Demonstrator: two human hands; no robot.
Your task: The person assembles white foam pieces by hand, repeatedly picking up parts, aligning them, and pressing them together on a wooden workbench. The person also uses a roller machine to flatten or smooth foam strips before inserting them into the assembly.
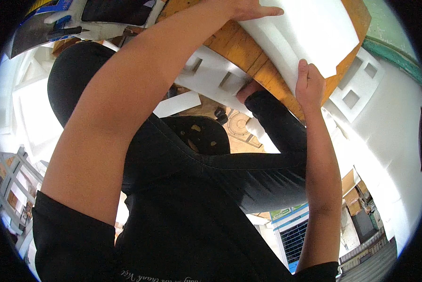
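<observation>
The left hand (248,9) lies flat on the white foam sheet (309,33); the right hand (308,84) grips its near edge. The sheet rests on the wooden table (241,49), close to its rim.

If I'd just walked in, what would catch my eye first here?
Two bare forearms rise from the lower edge to a white foam sheet at the top. The left hand lies flat on it and the right hand grips its near edge. It rests on a round wooden table.
</observation>
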